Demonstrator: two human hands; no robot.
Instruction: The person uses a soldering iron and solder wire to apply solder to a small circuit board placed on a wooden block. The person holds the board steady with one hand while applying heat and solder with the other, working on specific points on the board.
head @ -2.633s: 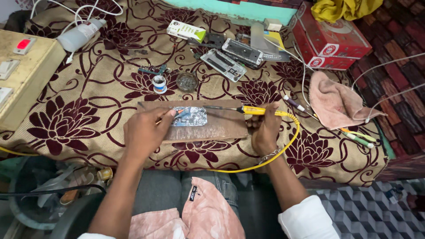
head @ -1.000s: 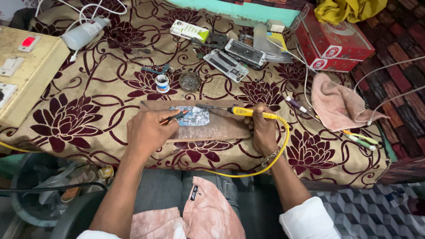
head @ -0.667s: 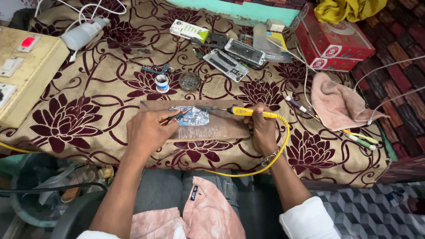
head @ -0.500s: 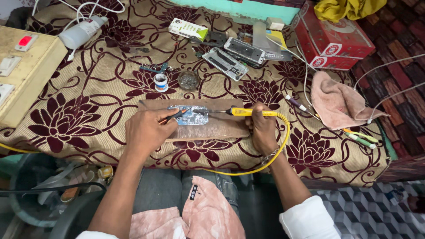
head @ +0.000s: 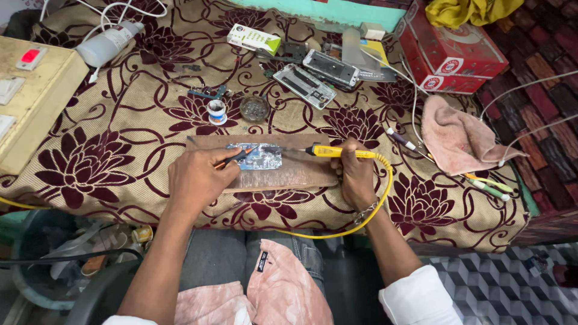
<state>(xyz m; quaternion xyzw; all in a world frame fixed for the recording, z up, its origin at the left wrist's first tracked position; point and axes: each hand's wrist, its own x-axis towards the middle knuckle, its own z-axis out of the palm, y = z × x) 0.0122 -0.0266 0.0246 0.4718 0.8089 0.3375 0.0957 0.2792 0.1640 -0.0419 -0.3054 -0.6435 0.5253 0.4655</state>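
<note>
Head cam, steep down, close.

Light is soft, even and fairly bright across the patterned cloth (head: 120,120), with only faint shadows under the hands. The view is sharp in the middle, while the wide lens bends the edges. The lower corners sit dimmer, and no strong glare shows.

Place: I read this as a small electronics repair bench, improvised rather than factory-made.
Surface: a floral cloth (head: 90,162) covers the bench.
Tools: I see a yellow soldering iron (head: 340,152) over a circuit board (head: 256,156) on a wooden board (head: 289,174).
Clutter: opened phones (head: 304,86), loose cables and a switch box (head: 24,90).
</note>
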